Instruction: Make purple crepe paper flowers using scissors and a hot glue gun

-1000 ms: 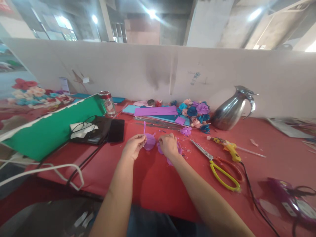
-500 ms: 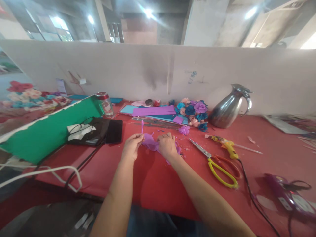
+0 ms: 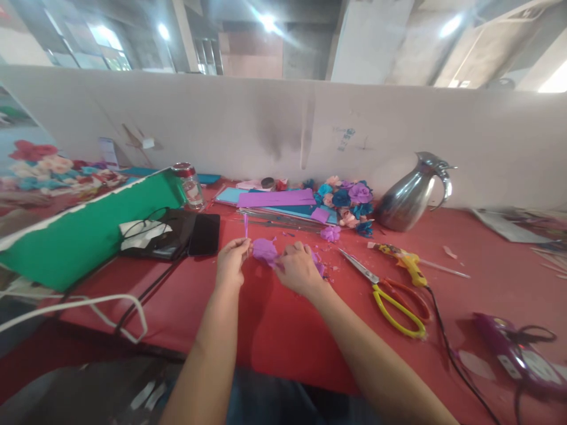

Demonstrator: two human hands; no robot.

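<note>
Left hand (image 3: pixel 231 261) pinches a thin purple stick (image 3: pixel 245 227) upright; right hand (image 3: pixel 297 268) grips the purple paper flower (image 3: pixel 264 250) between them, left of the scissors (image 3: pixel 390 295). Petals look loosely bunched, unfinished. Finished flowers (image 3: pixel 348 203) lie behind the scissors.

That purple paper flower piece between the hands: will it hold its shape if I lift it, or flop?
Probably floppy: the purple paper piece looks thin and crumpled, bunched between the left hand and right hand. Likely very light and easily torn, judging by the scraps on the red table.
</note>
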